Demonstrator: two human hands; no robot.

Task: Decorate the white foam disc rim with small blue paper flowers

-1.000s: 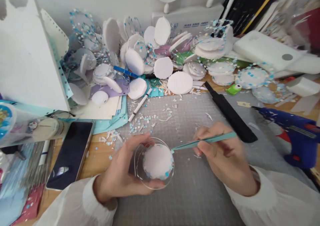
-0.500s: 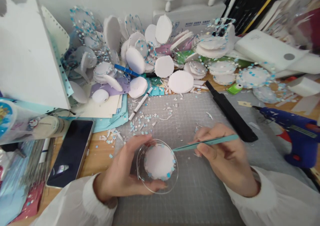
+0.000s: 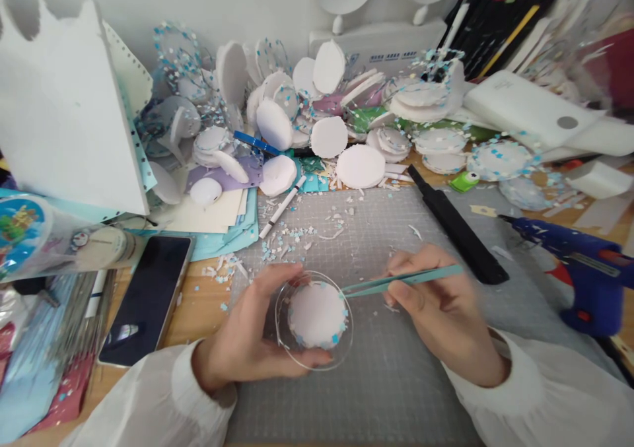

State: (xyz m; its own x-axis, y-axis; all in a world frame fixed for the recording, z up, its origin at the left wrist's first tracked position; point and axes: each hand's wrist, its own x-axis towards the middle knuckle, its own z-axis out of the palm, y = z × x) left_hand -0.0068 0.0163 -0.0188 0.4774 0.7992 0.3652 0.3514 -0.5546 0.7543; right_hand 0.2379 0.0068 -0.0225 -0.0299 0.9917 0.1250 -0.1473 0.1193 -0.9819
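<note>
My left hand (image 3: 262, 331) grips a clear round piece (image 3: 345, 348) by its edge, thumb below and fingers above. Within its outline is a white disc (image 3: 317, 313) with small blue and white stars around its edge. Teal tweezers (image 3: 421, 275) are pinched in my right hand (image 3: 433, 302). Their tips are at the upper right rim of the clear piece; whether they hold a star is too small to tell. Loose stars and scraps (image 3: 292, 239) lie on the grey cutting mat (image 3: 376, 387) beyond my hands.
A phone (image 3: 147, 298) and a clear jar (image 3: 99, 245) are on the left. Black cutter-like tool (image 3: 460, 236) and blue glue gun (image 3: 579, 262) lie on the right. White discs (image 3: 360, 165) crowd the back, before a white lamp base (image 3: 381, 47).
The view has shifted slightly. The clear piece and disc are tilted a little differently in my left hand. The tweezer tips stay near the upper right rim.
</note>
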